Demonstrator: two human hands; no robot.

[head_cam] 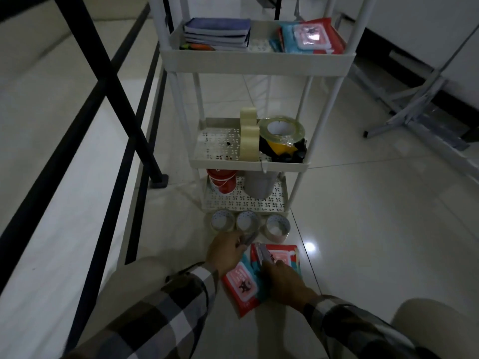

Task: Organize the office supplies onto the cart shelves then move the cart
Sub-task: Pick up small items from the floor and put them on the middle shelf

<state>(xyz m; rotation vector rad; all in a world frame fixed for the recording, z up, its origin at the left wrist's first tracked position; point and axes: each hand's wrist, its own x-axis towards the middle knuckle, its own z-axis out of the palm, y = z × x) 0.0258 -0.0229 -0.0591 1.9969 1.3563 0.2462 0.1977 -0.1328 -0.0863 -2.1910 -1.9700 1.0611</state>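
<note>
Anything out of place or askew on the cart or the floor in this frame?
Nothing damaged or spilled. On the middle shelf, one clear tape roll stands on edge beside a flat yellow-black roll. Three tape rolls and red packets lie on the floor by both hands, not yet shelved.

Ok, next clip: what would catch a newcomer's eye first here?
Probably the white three-tier cart at centre, with notebooks on its top shelf and big tape rolls on the middle one. Below it, both hands reach among red wipe packs on the floor, beside three small tape rolls.
</note>
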